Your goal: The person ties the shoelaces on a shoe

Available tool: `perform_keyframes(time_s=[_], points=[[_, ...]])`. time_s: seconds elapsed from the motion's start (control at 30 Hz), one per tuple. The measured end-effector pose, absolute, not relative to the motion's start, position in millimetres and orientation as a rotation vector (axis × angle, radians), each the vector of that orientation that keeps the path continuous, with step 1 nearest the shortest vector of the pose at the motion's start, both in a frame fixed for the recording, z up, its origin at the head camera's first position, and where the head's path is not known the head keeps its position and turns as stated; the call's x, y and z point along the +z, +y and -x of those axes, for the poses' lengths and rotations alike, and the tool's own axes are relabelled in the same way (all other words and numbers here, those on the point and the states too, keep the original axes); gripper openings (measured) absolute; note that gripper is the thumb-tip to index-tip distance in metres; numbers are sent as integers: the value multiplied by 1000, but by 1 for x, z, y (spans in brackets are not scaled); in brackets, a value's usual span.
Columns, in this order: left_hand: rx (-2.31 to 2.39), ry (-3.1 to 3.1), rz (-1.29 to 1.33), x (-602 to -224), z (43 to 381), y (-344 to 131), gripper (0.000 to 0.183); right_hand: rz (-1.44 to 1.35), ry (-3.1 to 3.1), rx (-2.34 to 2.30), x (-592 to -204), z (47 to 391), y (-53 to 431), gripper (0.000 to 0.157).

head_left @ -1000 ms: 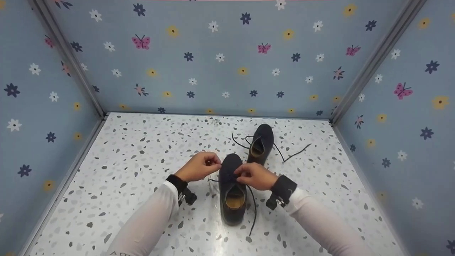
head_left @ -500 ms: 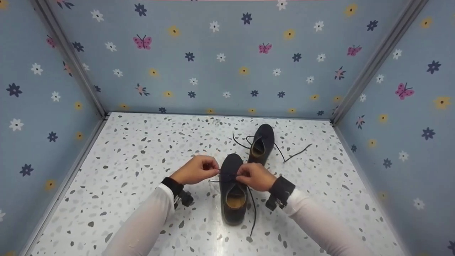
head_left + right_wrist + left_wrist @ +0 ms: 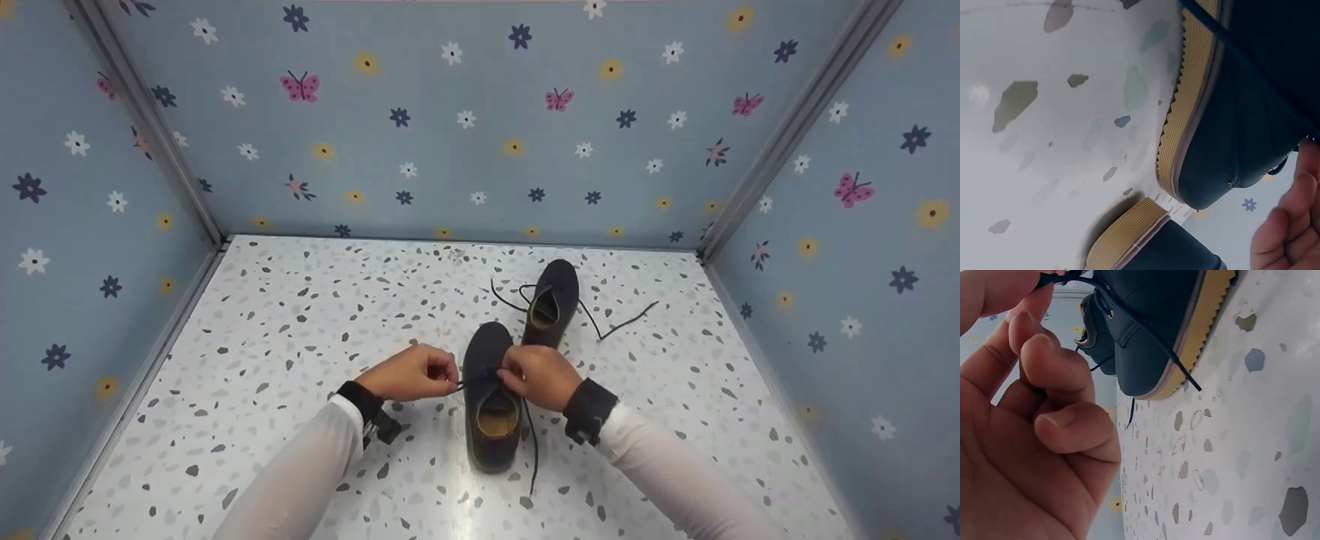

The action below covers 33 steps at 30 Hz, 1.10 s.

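A dark navy lace-up shoe (image 3: 491,454) with a ribbed tan sole stands upright on the floor, toe pointing away from me. My left hand (image 3: 409,373), at its left side, pinches a dark shoelace (image 3: 1141,322) between thumb and index finger; the other fingers are curled. A loose end of lace hangs across the shoe's side in the left wrist view. Over the lacing, my right hand (image 3: 547,373) pinches the lace with its fingertips, which the right wrist view shows only at its edge. Another lace end (image 3: 534,457) trails on the floor to the right.
A matching shoe (image 3: 562,277) stands just beyond and to the right, its laces (image 3: 628,322) spread loosely on both sides. The speckled white floor (image 3: 300,300) is bounded by blue panels (image 3: 435,97) printed with flowers and butterflies.
My left hand has come toward me and slightly left, drawing a short stretch of lace out from the shoe. My right fingertips have closed in at the lacing. Both shoes stay put.
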State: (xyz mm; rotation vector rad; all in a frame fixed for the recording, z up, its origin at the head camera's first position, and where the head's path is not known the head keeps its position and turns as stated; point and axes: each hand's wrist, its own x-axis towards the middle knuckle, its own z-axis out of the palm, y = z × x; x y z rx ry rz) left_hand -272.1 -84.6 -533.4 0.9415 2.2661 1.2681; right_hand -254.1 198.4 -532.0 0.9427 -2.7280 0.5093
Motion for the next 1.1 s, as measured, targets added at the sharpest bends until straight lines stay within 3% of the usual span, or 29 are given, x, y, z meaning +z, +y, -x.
perform_keyframes(time_s=[0.17,0.53,0.73,0.97,1.1], points=[[1165,2303,-905,-533,272,-82,2,-958,-2694,500,-535,255,197,18],[1138,2628,-788,-519,273,-66,40,-976,-2685,512,-536,256,197,18],[1056,2681,-946,-520,275,-39,34,-970,-2682,560,-535,256,198,18],[942,2754,-975,-527,274,-23,7,-956,-2698,616,-536,256,197,18],[941,2799,-979,-533,271,-20,6,-939,-2697,635,-536,256,198,18]])
